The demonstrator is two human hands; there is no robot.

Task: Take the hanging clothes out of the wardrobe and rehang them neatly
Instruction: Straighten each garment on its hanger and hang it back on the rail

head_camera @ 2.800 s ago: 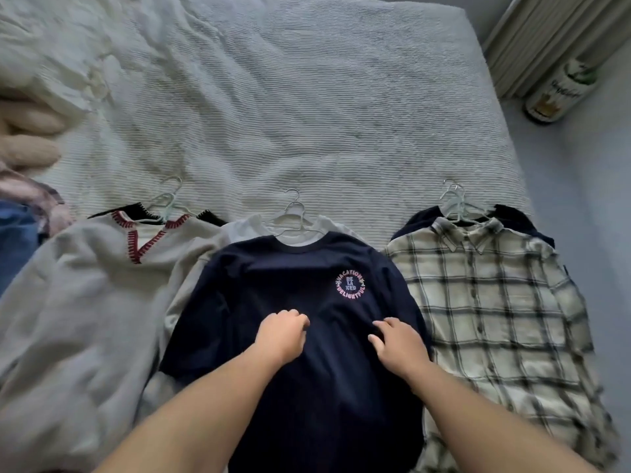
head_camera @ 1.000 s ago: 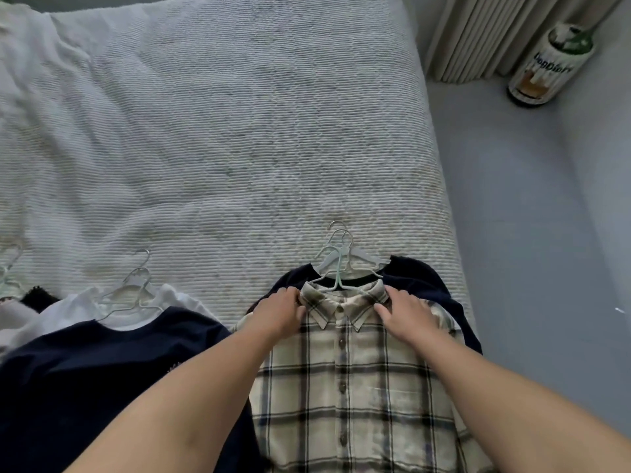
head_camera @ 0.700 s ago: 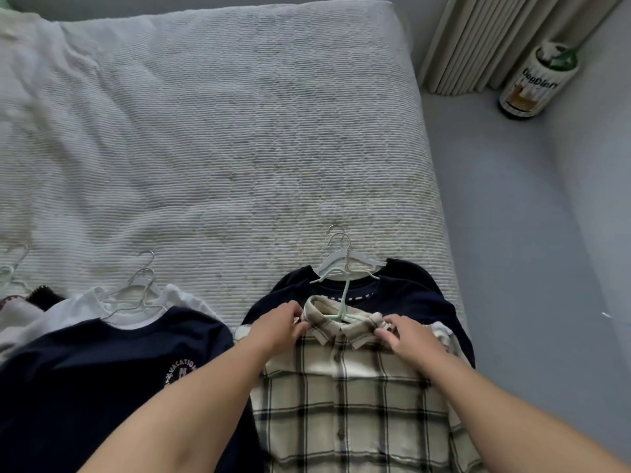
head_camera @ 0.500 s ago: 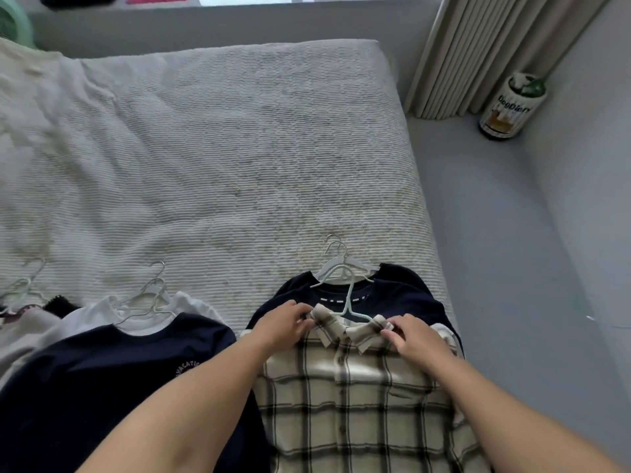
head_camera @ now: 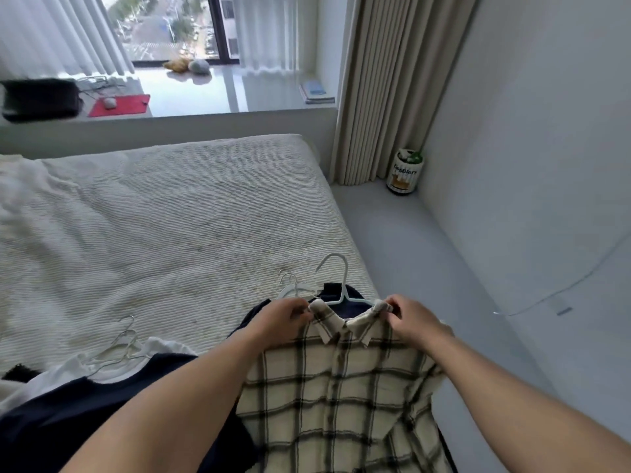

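Observation:
A cream plaid shirt [head_camera: 341, 397] on a pale hanger [head_camera: 336, 268] is raised off the bed at its collar. My left hand [head_camera: 286, 319] pinches the left shoulder of the shirt, and my right hand [head_camera: 409, 319] pinches the right shoulder. Under it lies a dark navy garment [head_camera: 336, 291] on white hangers [head_camera: 290, 285]. To the left lies a navy T-shirt [head_camera: 68, 414] over a white garment [head_camera: 112, 367], with wire hangers [head_camera: 119, 343] sticking out at the neck.
The bed [head_camera: 153, 233] with its ribbed white cover fills the left. A grey floor strip [head_camera: 444, 285] runs along the right beside the wall. A printed canister [head_camera: 404, 172] stands by the beige curtain [head_camera: 392, 80]. A window sill [head_camera: 205, 93] holds small items.
My hands went from the navy T-shirt to the plaid shirt, took its shoulders and lifted it by the collar. The view tilted up toward the window.

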